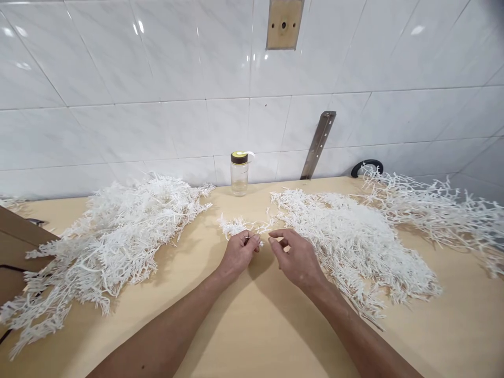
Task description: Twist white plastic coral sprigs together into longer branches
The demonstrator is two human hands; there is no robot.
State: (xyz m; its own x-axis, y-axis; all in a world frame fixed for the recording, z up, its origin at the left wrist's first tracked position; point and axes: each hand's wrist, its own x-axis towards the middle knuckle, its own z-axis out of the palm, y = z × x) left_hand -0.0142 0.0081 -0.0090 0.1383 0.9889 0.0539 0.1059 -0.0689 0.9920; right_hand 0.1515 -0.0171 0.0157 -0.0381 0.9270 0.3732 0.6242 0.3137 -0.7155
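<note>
one white sprig [234,227] is at the middle of the table [244,341], at the fingers of the left hand [238,254]; its forked tips spread to the left and away from the body, and its long axis seems to run roughly sideways, though the fingers hide part of it. the left hand is closed, thumb and fingertips pinching the sprig. the right hand [297,257] is partly open, thumb and forefinger apart, nothing seen between them. bare wood-toned table lies between the forearms; a left heap [134,236] and a right heap [350,241], both twiggy and white, edge it. behind stand a clear bottle [239,178] and the glossy tiled wall [157,126].
</note>
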